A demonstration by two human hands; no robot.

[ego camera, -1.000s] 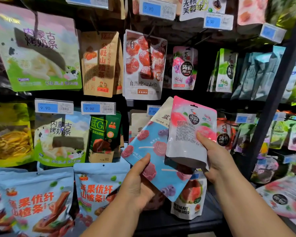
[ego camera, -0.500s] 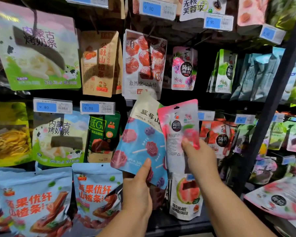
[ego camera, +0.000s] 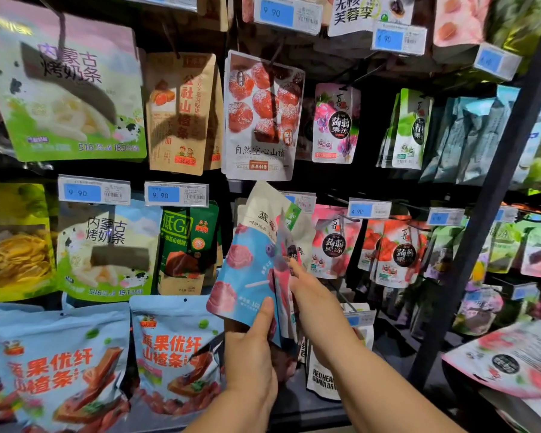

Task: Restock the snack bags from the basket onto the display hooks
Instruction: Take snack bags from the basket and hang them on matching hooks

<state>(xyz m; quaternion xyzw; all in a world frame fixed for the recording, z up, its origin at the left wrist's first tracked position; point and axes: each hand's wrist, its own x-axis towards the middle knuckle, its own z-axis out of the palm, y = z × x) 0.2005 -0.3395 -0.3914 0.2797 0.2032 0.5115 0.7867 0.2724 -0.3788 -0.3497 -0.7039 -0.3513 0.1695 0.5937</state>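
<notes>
A blue and cream snack bag (ego camera: 247, 270) with pink lollipop pictures hangs in the middle row of the display. My left hand (ego camera: 252, 354) grips its lower edge, thumb on the front. My right hand (ego camera: 306, 289) holds a pink pouch (ego camera: 283, 276), now turned edge-on and tucked just behind the blue bag's right side; most of the pouch is hidden. More pink pouches (ego camera: 334, 245) of the same kind hang on hooks right behind. The basket is out of view.
Rows of hanging snack bags fill the rack, with blue price tags (ego camera: 175, 193) on the hook ends. A dark upright post (ego camera: 487, 214) runs up the right side. A pink bag (ego camera: 509, 360) lies at the lower right. A guava bag (ego camera: 322, 376) stands under my hands.
My right hand has turned the pink pouch edge-on and pushed it in behind the blue bag. My left hand has lifted the blue bag and swung it leftwards.
</notes>
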